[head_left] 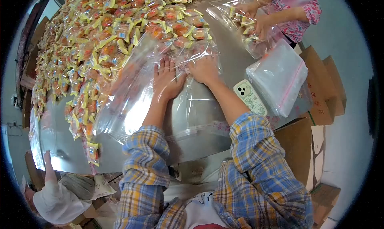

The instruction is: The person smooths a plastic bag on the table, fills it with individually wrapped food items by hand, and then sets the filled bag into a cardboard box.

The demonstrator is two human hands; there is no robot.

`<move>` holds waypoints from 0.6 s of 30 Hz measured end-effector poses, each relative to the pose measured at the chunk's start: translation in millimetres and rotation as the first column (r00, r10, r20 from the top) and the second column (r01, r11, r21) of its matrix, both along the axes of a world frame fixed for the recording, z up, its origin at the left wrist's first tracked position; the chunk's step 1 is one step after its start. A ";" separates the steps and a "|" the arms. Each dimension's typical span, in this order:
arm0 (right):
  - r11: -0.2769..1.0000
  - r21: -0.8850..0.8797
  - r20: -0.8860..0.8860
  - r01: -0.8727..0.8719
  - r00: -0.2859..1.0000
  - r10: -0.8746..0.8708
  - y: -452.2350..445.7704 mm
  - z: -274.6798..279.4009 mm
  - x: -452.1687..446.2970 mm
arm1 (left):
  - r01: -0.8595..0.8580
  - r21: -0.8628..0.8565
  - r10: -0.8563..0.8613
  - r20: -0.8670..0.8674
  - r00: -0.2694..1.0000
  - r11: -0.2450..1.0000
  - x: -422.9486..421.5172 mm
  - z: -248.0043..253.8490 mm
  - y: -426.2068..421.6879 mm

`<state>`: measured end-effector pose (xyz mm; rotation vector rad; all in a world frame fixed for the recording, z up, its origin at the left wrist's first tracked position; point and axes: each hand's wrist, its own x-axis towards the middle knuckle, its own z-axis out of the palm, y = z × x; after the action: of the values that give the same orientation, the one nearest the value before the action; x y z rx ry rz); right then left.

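Observation:
My left hand lies with its fingers stretched out on a large clear plastic bag. Beside it, my right hand rests on the bag's upper part, its fingers reaching forward and partly hidden by shiny film. I cannot tell whether the hands are inside the film or on top of it. Just beyond my fingertips are small wrapped packets with yellow ends and orange contents. More clear film spreads to the left of my left hand, against the packet heap.
A large heap of packets covers the metal table's left and far side. Right of my arm lie a patterned phone and a stack of clear bags. A co-worker's hands handle bagged packets; another person is lower left. Cardboard boxes stand right.

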<state>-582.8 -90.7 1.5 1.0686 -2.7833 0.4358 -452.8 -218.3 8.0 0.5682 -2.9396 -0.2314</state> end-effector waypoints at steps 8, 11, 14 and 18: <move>0.997 -0.064 -0.044 -0.051 0.998 0.049 9.4 -10.7 8.3 | -0.003 0.038 0.005 -0.052 0.999 0.999 16.5 -0.7 21.8; 0.998 -0.004 0.065 -0.062 0.996 0.062 16.0 11.6 21.8 | -0.005 0.061 0.008 -0.056 0.998 0.998 24.4 2.0 31.2; 0.998 0.045 0.114 -0.045 0.993 0.040 19.9 12.1 28.3 | 0.000 0.091 0.003 -0.030 1.000 0.996 30.0 5.1 38.1; 0.985 0.155 0.141 -0.070 0.989 0.048 33.4 30.1 42.2 | -0.002 0.094 0.001 0.009 1.000 0.996 37.2 9.8 49.0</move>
<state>-540.5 -57.2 31.7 1.2010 -2.9563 0.3070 -415.6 -169.2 17.8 0.5857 -2.9494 -0.3701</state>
